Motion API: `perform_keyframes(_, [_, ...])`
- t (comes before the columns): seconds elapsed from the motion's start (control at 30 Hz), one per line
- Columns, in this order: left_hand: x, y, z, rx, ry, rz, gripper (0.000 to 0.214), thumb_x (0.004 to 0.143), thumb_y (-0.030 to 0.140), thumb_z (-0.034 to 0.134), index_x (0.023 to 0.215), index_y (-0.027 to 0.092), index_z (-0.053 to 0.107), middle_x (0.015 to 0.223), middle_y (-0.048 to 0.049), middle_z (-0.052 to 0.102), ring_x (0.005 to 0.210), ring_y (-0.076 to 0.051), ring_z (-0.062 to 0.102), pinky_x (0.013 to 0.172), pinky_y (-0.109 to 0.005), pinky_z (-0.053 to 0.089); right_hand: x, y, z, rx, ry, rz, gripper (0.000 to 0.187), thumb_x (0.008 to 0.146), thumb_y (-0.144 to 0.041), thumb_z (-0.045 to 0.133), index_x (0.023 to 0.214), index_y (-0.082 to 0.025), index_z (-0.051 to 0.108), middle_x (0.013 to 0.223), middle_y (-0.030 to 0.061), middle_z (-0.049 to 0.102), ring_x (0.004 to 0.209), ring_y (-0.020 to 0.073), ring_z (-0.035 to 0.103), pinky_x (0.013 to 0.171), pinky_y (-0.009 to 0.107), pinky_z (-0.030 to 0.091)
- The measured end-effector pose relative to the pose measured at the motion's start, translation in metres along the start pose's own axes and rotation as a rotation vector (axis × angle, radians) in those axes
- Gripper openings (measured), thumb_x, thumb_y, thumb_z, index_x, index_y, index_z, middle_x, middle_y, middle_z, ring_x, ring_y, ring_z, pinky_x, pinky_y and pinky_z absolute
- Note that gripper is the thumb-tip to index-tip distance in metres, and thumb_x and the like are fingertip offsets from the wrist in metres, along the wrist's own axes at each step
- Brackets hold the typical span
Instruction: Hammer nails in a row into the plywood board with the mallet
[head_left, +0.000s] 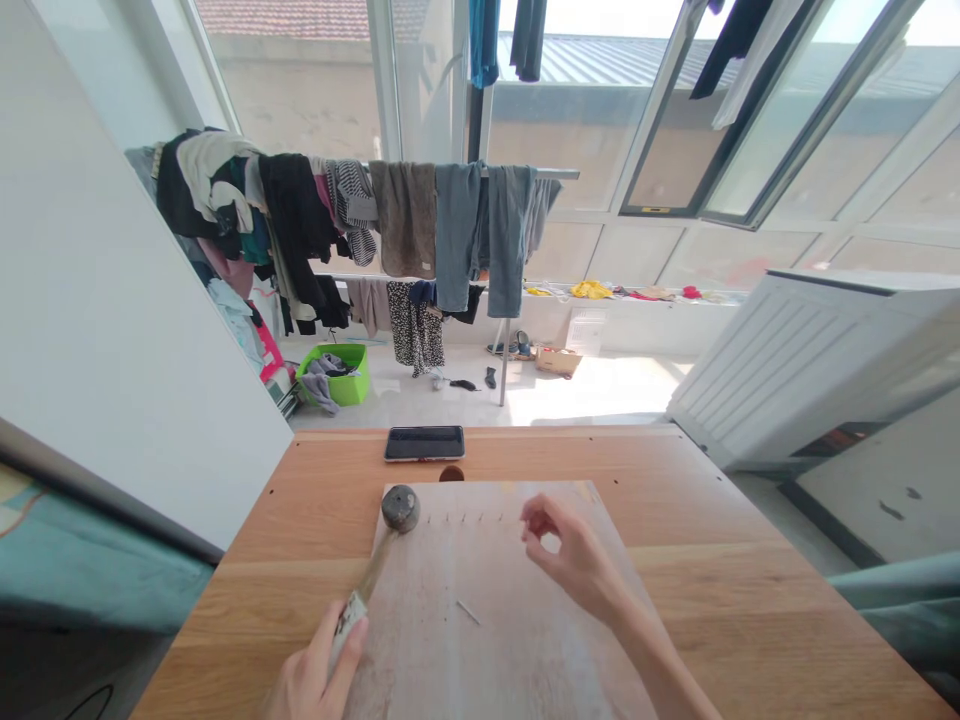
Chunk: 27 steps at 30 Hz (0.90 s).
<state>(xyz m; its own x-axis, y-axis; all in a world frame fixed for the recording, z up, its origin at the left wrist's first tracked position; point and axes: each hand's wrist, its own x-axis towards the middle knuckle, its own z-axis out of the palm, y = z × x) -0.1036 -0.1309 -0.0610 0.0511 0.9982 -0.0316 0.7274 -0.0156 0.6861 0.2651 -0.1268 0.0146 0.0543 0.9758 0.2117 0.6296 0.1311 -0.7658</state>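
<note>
My left hand (319, 665) is wrapped round the pale lower part of the handle of a hammer (375, 560). The hammer's dark, round head (400, 509) is over the far left corner of a pale wooden board (420, 640). A row of several thin nails (463, 518) stands in the board, to the right of that head. At the right end of this row, my right hand (570, 555) has thumb and forefinger pinched into a ring; whatever is between the tips is too small to make out. One loose nail (469, 612) lies flat on the board between my hands.
The board lies on a wooden table (720, 600). Beyond it are a phone (424, 443) and a small round brown thing (451, 474). Past the table stand a loaded drying rack (472, 172) and a green basket (352, 385). A white panel (112, 300) rises at left.
</note>
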Motion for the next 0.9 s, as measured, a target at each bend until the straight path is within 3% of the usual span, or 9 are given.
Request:
perform_keyframes(0.07, [0.0, -0.003, 0.002, 0.001, 0.002, 0.016, 0.035, 0.087, 0.048, 0.051, 0.104, 0.026, 0.073, 0.107, -0.0075, 0.081, 0.104, -0.03, 0.076, 0.078, -0.029, 0.064, 0.004, 0.022, -0.012, -0.008, 0.14, 0.084, 0.012, 0.08, -0.025, 0.052, 0.091, -0.023, 0.058, 0.081, 0.0019, 0.065, 0.071, 0.0179, 0.065, 0.072, 0.031, 0.053])
perform_keyframes(0.13, [0.0, -0.006, 0.004, 0.006, -0.032, 0.03, 0.037, 0.088, 0.049, 0.051, 0.106, 0.026, 0.073, 0.107, -0.0072, 0.081, 0.102, -0.03, 0.077, 0.075, -0.03, 0.065, 0.006, 0.039, -0.019, -0.028, 0.182, 0.122, 0.017, 0.078, -0.027, 0.052, 0.092, -0.022, 0.059, 0.079, 0.0022, 0.065, 0.068, 0.0186, 0.065, 0.07, 0.033, 0.053])
perform_keyframes(0.27, [0.001, -0.018, 0.01, 0.076, -0.001, 0.047, 0.039, 0.091, 0.047, 0.046, 0.107, 0.026, 0.074, 0.107, -0.0063, 0.081, 0.095, -0.029, 0.078, 0.071, -0.03, 0.065, 0.006, 0.053, -0.019, -0.055, 0.132, 0.131, 0.022, 0.072, -0.025, 0.052, 0.091, -0.023, 0.063, 0.072, 0.0007, 0.066, 0.066, 0.0195, 0.064, 0.068, 0.034, 0.053])
perform_keyframes(0.47, [0.001, -0.036, 0.008, 0.138, 0.014, 0.143, 0.035, 0.083, 0.048, 0.054, 0.101, 0.03, 0.078, 0.117, -0.0055, 0.078, 0.104, -0.033, 0.076, 0.086, -0.036, 0.063, 0.004, 0.054, -0.013, -0.082, 0.104, 0.123, 0.028, 0.073, -0.026, 0.05, 0.097, -0.023, 0.064, 0.077, 0.0015, 0.068, 0.069, 0.0201, 0.065, 0.073, 0.037, 0.053])
perform_keyframes(0.67, [0.002, -0.016, 0.004, 0.066, -0.046, 0.117, 0.032, 0.087, 0.043, 0.051, 0.1, 0.03, 0.077, 0.112, -0.0032, 0.079, 0.093, -0.028, 0.079, 0.074, -0.029, 0.065, 0.005, 0.05, -0.012, -0.102, 0.108, 0.11, 0.027, 0.074, -0.025, 0.051, 0.097, -0.023, 0.066, 0.079, 0.0028, 0.07, 0.071, 0.021, 0.065, 0.074, 0.038, 0.053])
perform_keyframes(0.9, [0.0, 0.01, -0.006, -0.024, 0.001, -0.034, 0.044, 0.088, 0.058, 0.05, 0.104, 0.023, 0.073, 0.095, -0.0067, 0.082, 0.096, -0.029, 0.078, 0.074, -0.027, 0.064, 0.006, 0.041, -0.008, -0.058, 0.097, 0.116, 0.024, 0.08, -0.028, 0.053, 0.099, -0.023, 0.066, 0.086, 0.0048, 0.077, 0.076, 0.0221, 0.073, 0.079, 0.038, 0.057])
